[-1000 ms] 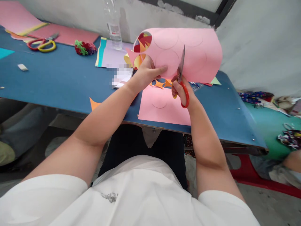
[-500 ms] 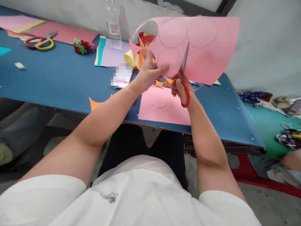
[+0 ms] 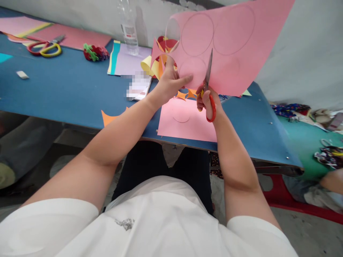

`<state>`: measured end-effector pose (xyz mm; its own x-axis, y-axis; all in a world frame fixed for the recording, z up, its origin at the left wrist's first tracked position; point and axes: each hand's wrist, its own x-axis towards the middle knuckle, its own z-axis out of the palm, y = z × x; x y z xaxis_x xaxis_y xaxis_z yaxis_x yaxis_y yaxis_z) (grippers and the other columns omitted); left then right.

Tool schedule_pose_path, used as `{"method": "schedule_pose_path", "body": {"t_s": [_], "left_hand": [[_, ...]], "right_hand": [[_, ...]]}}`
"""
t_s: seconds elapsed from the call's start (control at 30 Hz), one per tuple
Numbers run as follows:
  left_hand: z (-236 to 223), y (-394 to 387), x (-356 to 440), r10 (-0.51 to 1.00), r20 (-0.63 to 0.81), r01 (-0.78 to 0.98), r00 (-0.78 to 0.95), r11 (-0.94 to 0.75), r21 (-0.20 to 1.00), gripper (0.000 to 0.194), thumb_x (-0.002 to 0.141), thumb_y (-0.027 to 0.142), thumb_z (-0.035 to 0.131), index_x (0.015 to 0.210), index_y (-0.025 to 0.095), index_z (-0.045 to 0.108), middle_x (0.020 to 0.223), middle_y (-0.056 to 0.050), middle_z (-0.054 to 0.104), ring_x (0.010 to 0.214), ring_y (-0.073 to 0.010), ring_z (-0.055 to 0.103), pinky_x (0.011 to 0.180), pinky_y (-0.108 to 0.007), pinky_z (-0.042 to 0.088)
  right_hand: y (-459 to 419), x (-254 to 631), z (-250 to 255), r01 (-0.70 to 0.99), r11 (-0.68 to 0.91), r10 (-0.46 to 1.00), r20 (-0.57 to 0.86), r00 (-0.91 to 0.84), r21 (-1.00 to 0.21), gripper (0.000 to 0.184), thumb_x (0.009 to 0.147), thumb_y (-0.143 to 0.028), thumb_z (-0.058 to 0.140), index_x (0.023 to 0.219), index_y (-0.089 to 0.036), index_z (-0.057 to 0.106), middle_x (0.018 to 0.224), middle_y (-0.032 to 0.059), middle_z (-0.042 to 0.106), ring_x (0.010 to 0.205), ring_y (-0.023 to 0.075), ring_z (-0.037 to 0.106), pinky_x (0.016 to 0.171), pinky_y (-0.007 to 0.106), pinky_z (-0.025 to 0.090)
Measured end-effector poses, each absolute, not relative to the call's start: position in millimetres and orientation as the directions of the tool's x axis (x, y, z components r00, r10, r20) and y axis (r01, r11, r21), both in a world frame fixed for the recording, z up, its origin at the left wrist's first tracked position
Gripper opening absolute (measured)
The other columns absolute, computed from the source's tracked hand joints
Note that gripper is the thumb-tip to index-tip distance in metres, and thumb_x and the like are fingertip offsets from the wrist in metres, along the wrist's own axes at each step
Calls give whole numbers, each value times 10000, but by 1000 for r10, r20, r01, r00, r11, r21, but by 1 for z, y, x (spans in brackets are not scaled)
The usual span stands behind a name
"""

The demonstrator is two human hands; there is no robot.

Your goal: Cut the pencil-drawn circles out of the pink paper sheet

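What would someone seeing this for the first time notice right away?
A big pink sheet with drawn circles, held up over the blue table by the left hand. The right hand holds red-handled scissors, blade up against the sheet. A second pink sheet lies flat at the table's near edge.

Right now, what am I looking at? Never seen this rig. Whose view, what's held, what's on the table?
No machine here: a camera on a person's head looks down at their own two bare hands. The left hand holds up a pink sheet marked with circles. The right hand grips red scissors, blade against the sheet. On the blue table lie another pink sheet, orange scraps, a second pair of scissors, a bottle and coloured paper.
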<state>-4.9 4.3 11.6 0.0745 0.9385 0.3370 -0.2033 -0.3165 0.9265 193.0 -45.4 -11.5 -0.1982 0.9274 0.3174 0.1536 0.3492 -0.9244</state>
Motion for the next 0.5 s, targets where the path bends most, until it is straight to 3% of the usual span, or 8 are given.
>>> {"method": "schedule_pose_path", "body": {"t_s": [0.17,0.3,0.5], "left_hand": [[19,-1,-6,938,324,-240,119,-290,926,529,978,68,880,1312,320,556,899,47,741,1059,-230,865,865,-308,644],[23,-4,-6,938,332,-220,100,-304,927,448,962,45,890,1210,292,610,934,27,768,991,-218,850,832,-297,613],[20,0,-6,908,402,-237,117,-368,899,374,960,17,874,1106,255,625,925,15,773,989,-213,835,898,-319,632]], "right_hand": [[-43,195,-13,225,337,937,302,-175,-914,887,745,-1180,606,1001,-330,592,723,-17,394,586,207,412,555,419,437],[-41,198,-15,266,313,947,279,-156,-912,919,719,-1204,570,1007,-332,600,719,0,411,637,248,523,565,439,490],[-43,197,-13,229,327,941,294,-167,-917,885,737,-1179,615,989,-331,580,713,-25,321,570,203,333,506,416,349]]}}
